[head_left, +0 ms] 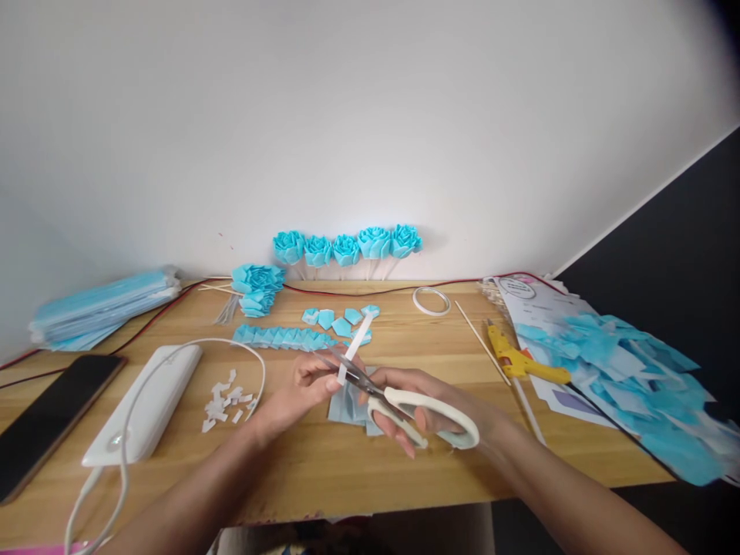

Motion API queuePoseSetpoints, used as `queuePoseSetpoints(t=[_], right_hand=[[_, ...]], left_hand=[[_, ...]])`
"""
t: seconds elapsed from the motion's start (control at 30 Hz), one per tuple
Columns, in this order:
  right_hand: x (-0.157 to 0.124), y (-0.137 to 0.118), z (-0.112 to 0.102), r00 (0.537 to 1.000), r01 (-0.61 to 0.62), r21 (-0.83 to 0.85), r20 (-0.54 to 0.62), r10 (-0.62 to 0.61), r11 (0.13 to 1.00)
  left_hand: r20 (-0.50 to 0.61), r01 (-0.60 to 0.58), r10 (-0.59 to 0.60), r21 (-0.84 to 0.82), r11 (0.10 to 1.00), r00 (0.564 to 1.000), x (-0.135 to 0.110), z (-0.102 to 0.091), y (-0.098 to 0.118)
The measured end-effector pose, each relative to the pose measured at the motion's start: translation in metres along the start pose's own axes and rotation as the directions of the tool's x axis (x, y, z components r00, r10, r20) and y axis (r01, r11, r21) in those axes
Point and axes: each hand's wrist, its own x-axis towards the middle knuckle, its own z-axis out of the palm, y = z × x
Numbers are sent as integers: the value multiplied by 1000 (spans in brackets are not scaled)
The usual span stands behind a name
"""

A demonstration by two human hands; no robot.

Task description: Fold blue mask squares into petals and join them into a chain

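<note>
My right hand [410,408] is closed through the cream handles of a pair of scissors [439,408]. Their parted blades lie across a narrow white strip [359,339] near its lower end. Pinched at that lower end, the strip is in my left hand [309,385], fingertips close to the blades. Under both hands rests a folded light-blue piece [344,408], partly covered. Beyond the strip lie several small blue folded petals [327,319] and an overlapping row of blue petals [283,338]. Small white cut pieces [223,405] are heaped left of my left hand.
Several blue flowers [347,250] on sticks lean on the wall, and more flowers [258,287] lie left. A yellow glue gun [520,362], a tape ring [431,301] and blue scraps [636,378] are right. A power bank [144,405] with a cable and a phone [55,424] lie left.
</note>
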Motion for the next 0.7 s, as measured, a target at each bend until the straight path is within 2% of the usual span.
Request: queuePoseSetpoints(t=[0.13, 0.33, 0.53, 0.63, 0.7], right_hand=[[-1, 9, -4, 999, 41, -5, -18, -41, 999], [-7, 14, -2, 994, 55, 41, -101, -51, 998], [-11, 13, -2, 990, 75, 80, -125, -65, 994], [-12, 14, -1, 988, 62, 37, -144, -56, 997], [-10, 15, 6, 983, 33, -84, -180, -48, 996]], left_hand=[[16, 4, -4, 7, 1000, 1000, -1, -2, -3], [30, 123, -125, 55, 991, 992, -5, -3, 2], [45, 156, -156, 2, 988, 987, -6, -4, 5], [-8, 185, -185, 48, 982, 983, -5, -2, 2], [-87, 235, -229, 62, 970, 970, -3, -1, -2]])
